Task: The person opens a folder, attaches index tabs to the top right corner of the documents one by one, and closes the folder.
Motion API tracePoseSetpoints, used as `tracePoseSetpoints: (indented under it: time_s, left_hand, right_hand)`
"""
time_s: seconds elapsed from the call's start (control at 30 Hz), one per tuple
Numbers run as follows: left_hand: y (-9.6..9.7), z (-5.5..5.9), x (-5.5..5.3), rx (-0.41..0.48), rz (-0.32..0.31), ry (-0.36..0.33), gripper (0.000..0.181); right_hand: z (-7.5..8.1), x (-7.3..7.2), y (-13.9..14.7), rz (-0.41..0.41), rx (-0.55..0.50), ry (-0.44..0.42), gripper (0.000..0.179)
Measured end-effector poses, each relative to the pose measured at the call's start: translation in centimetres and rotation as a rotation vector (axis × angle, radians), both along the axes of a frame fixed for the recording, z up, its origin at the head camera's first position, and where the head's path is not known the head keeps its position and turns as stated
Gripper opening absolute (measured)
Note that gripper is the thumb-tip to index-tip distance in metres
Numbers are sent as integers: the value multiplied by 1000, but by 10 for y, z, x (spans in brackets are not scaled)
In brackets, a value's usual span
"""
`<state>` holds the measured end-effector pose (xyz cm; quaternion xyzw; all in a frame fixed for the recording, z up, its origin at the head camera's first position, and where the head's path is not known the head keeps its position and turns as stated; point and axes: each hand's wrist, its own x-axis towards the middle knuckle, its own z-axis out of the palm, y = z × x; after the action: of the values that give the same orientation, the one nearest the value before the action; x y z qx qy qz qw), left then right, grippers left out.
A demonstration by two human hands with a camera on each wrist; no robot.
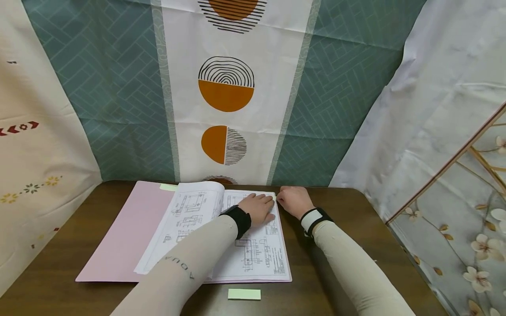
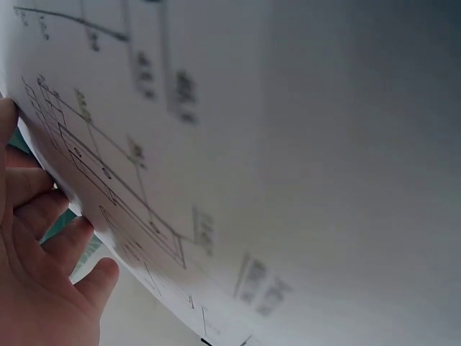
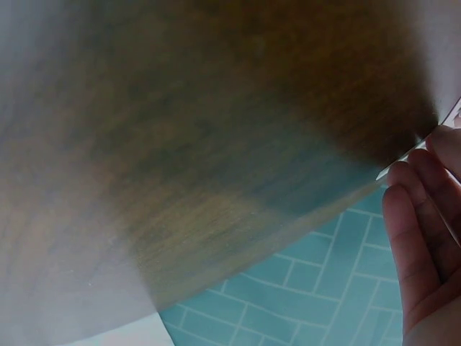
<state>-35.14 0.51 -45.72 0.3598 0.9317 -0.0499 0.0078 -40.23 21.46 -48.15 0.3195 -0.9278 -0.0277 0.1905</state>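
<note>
A pink folder (image 1: 114,245) lies spread on the table with a stack of white sheets of technical drawings (image 1: 258,263) in it. My left hand (image 1: 257,209) rests on the upper part of the right-hand page, fingers extended toward its right edge. At that page's upper right edge, my right hand (image 1: 294,201) pinches a small pale sticky note (image 3: 395,170) between thumb and fingers; most of the note is hidden. In the left wrist view, the left fingertips (image 2: 85,225) meet the edge of the drawing sheet.
A pale green sticky note (image 1: 244,294) lies on the brown table (image 1: 336,281) in front of the folder. Another green sticky note (image 1: 168,187) is at the folder's top left. A turned page (image 1: 189,215) curls up near the middle. Patterned cloth (image 1: 118,87) hangs behind the table.
</note>
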Motion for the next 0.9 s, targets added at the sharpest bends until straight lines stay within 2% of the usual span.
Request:
tracePoseSetpoints:
  time_s: [0.1,0.23,0.3,0.37,0.5,0.53,0.63,0.77,0.9]
  left_hand:
    - [1,-1,-2,33,44,-23,61]
    - [4,-15,-16,42,119,-29,63]
    - [5,-18,-19,36,137,-13,63]
    - [5,-16,-18,27,149,-7,63]
    - [5,-5,-7,26,167,2,61]
    - [6,-6,-7,20,169,3,60]
    - [7,-4,-2,0,160,16,60]
    - [8,-6,2,-46,111,50,61]
    - [7,-14,0,-79,48,72,61]
  right_hand:
    - [0,0,0,-7,1,4,8]
    - [-2,0,0,-2,-1,18,11]
    - [-3,-1,0,1,-1,28,13]
    - [-3,-2,0,-1,1,34,14]
    - [-2,-1,-1,-6,4,37,14]
    - [-1,0,-1,-7,4,38,15]
    - [0,1,-1,-10,5,31,15]
    - [1,2,-2,-22,4,12,13]
    - [4,3,-3,-29,1,-14,9]
